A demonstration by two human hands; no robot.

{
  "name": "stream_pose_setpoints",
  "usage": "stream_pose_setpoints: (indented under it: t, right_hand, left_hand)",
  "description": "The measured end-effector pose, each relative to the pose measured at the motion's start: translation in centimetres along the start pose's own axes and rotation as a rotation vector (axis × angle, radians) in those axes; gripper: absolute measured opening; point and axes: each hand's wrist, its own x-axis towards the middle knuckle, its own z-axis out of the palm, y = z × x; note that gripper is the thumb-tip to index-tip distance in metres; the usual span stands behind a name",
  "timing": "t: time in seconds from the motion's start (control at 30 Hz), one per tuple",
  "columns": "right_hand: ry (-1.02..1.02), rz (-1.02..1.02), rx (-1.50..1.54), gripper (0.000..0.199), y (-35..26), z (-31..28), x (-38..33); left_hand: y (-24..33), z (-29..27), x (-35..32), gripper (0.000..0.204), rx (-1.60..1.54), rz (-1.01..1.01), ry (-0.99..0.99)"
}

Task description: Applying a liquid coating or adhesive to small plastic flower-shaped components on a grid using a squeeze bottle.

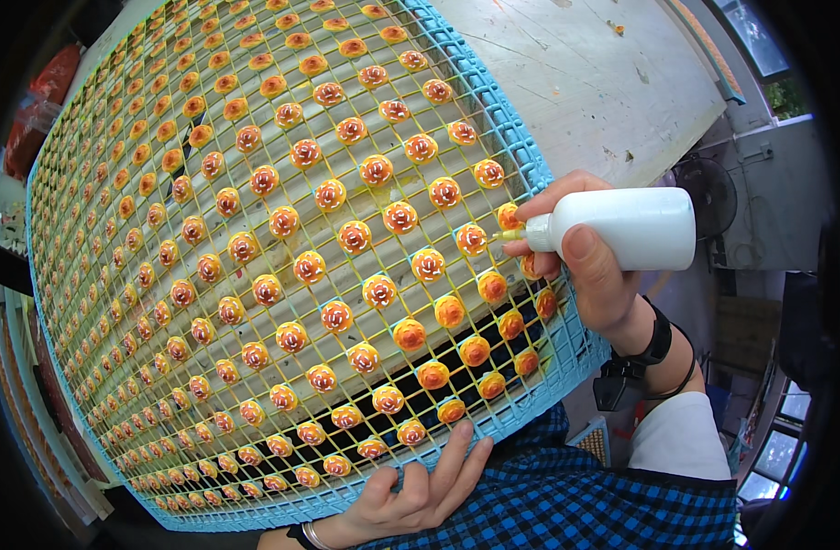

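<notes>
1. Bottle [626, 229], plain white, lies on its side in the air over the rack's [511, 119] right edge, nozzle [509, 236] pointing left!
2. Right hand [605, 293] has it firmly, thumb across the near side, a black wristband [659, 335] below.
3. Look at that nozzle tip: it sits just beside one orange-and-yellow rosette [472, 239] that wears white dashes.
4. Left hand [411, 495] is down at the near edge, fingers bent against the blue rim; whether it grips, I can't tell from here.
5. Rosettes fill the yellow mesh, row upon row! Many carry white dashes, while a plain orange cluster [449, 312] sits at the near right corner.
6. Beyond the rack stretches a pale table [585, 82], with a dark fan [708, 197] off to the right.
</notes>
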Motion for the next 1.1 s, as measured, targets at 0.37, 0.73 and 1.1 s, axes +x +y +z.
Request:
stream_pose_setpoints:
  t: [0.37,0.73,1.1]
  right_hand:
    - [-0.001,-0.035,-0.030,0.020,0.42,-0.11,-0.04]
    - [0.034,0.034,-0.019,0.017,-0.41,0.26,-0.02]
    - [0.048,-0.009,0.004,0.020,-0.07,-0.23,-0.18]
  left_hand:
    - [0.66,-0.04,-0.47,0.030,0.022,0.004,-0.041]
    - [0.01,0.13,-0.09,0.030,0.010,0.002,0.014]
    - [0.14,0.06,-0.11,0.031,-0.001,-0.011,-0.002]
